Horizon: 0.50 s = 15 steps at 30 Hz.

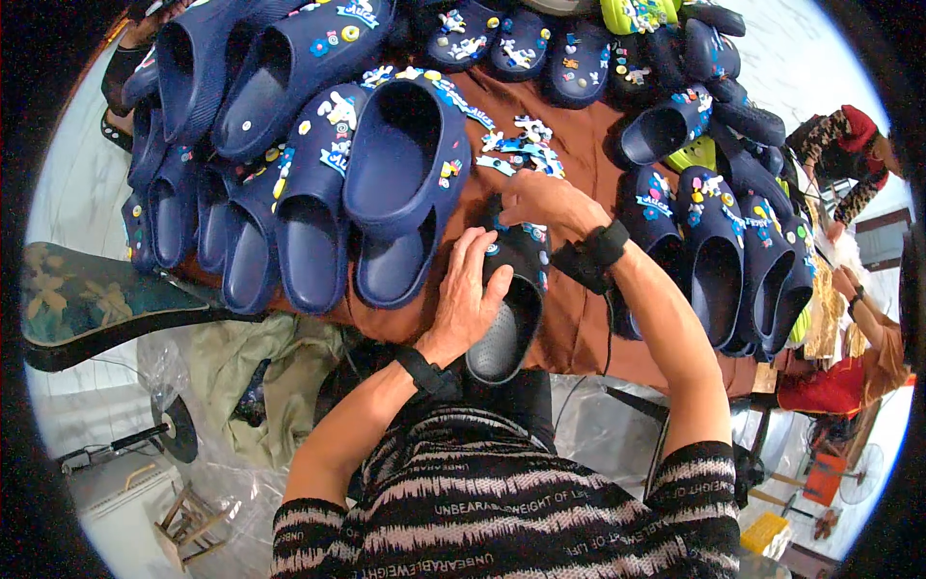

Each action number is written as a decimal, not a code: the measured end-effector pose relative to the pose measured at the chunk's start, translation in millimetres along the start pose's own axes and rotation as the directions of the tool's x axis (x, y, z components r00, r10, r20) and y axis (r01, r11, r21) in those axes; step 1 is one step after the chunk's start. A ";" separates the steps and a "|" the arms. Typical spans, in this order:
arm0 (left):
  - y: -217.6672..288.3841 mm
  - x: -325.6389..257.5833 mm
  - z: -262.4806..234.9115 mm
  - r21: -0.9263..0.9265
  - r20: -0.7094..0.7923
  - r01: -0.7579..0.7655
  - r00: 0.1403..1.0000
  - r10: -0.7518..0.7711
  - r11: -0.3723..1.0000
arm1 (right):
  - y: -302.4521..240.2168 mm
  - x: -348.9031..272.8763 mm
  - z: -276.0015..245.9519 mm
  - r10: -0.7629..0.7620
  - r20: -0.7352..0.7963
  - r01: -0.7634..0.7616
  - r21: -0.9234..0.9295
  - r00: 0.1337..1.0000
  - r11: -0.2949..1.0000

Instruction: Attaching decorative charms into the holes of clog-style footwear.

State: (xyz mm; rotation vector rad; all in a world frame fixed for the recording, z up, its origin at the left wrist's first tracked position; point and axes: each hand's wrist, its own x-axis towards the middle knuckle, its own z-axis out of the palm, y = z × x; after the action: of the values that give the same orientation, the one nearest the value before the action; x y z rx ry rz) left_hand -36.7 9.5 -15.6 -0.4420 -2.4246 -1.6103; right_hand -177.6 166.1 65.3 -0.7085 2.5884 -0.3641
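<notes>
A black clog (503, 333) with a grey insole sits toe-away at the table's near edge, small charms on its upper. My left hand (470, 294) holds it from the left side, fingers stretched along the upper and thumb near the opening. Over the toe, my right hand (550, 205) has its thumb and fingers pinched together; whatever is between them is hidden. Just beyond lies a small pile of blue, white and yellow charms (526, 150). Both wrists wear black bands.
Navy clogs (313, 232) with charms crowd the brown-covered table (386, 323) at left; more navy clogs (719, 280) stand at right. Bright green clogs (641, 13) show at the far side. A cable (610, 333) hangs over the near edge. Other people (854, 164) work at right.
</notes>
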 end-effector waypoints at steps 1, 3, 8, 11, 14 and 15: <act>0.3 0.7 0.3 -0.003 -0.002 -0.002 1.000 0.002 1.000 | 2.6 3.9 2.3 0.004 -0.002 -0.004 0.002 1.000 1.000; 1.4 1.4 1.1 -0.004 0.006 -0.005 1.000 0.005 1.000 | 8.3 10.9 9.7 -0.031 -0.072 0.028 -0.046 0.997 0.999; 1.2 -0.2 1.9 0.046 0.001 0.001 1.000 -0.001 0.999 | 1.0 16.8 18.5 0.023 -0.013 -0.025 -0.201 1.000 0.979; -0.4 1.0 2.0 0.069 -0.001 0.007 1.000 -0.007 0.998 | -3.7 15.0 18.7 0.065 -0.062 -0.079 -0.256 0.996 0.964; -1.0 1.5 0.9 0.023 0.008 -0.022 1.000 0.021 1.000 | 12.0 9.4 15.7 0.057 -0.070 -0.068 -0.160 0.996 0.985; -0.9 1.3 1.4 0.020 0.003 -0.035 0.999 0.035 0.999 | 20.7 2.2 13.4 0.005 -0.085 -0.002 0.033 0.996 0.999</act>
State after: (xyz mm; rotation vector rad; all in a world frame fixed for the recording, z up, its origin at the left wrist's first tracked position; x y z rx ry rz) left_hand -38.2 10.6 -16.4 -0.4802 -2.4191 -1.5711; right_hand -181.8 180.5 45.5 -0.6916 2.6569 -0.4439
